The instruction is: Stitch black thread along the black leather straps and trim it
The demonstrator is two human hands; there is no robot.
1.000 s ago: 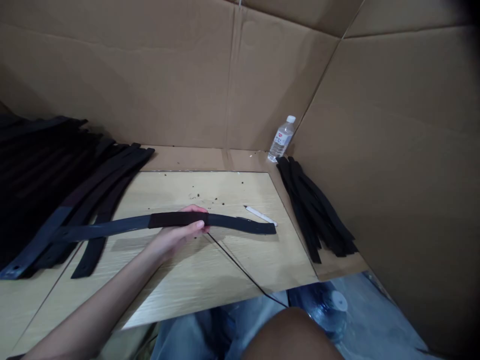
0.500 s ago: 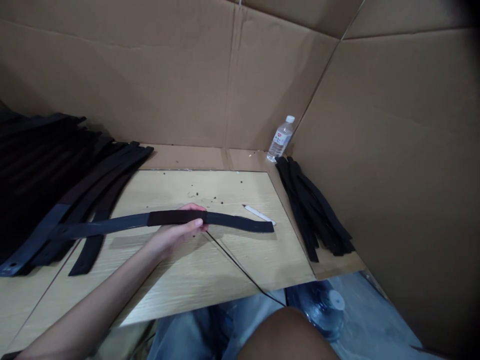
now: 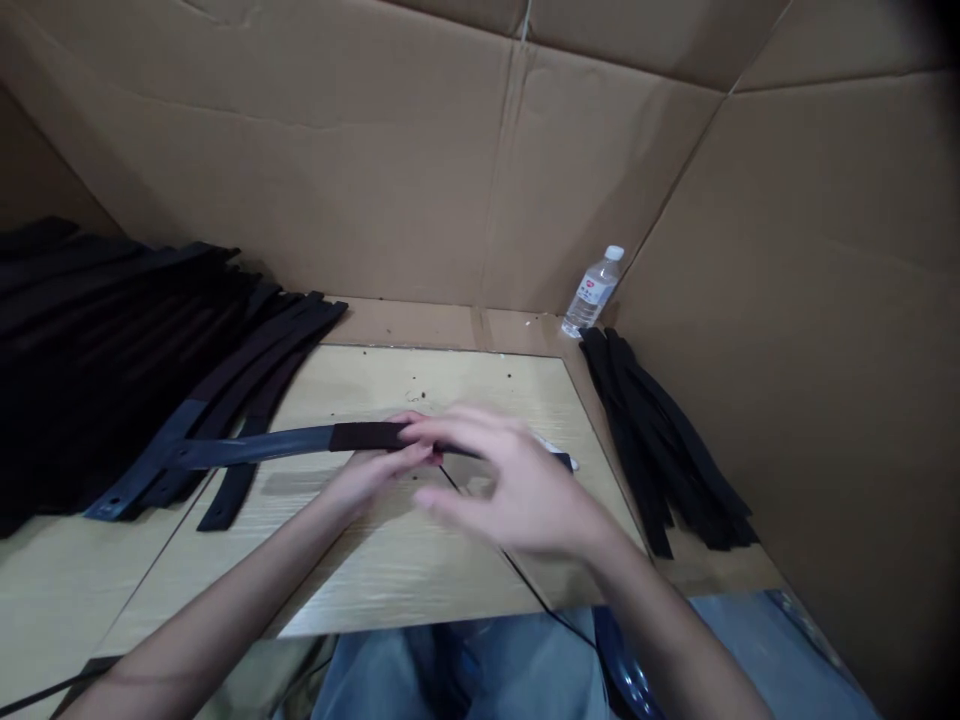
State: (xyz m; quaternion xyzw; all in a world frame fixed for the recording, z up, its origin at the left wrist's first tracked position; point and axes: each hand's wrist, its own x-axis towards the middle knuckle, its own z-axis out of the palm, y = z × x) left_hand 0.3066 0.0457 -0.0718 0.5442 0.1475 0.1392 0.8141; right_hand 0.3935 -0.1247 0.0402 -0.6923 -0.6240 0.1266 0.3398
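My left hand point(image 3: 379, 468) is closed on a long black strap point(image 3: 262, 445), pinching it near its middle just above the light wooden board point(image 3: 390, 570). The strap runs left toward a pile of dark straps. My right hand point(image 3: 506, 480) hovers over the strap's right part with fingers spread and slightly blurred, holding nothing. It hides the strap's right end and most of a white pen point(image 3: 566, 460) behind it.
A big heap of black straps point(image 3: 112, 340) fills the left side. A smaller bundle of black straps point(image 3: 660, 430) lies at the right by the cardboard wall. A water bottle point(image 3: 594, 290) stands in the back corner. A thin black cord point(image 3: 525, 580) crosses the board.
My right hand has come into view from below and now hovers over the strap's right half. The left hand keeps its grip. The camera has shifted slightly.
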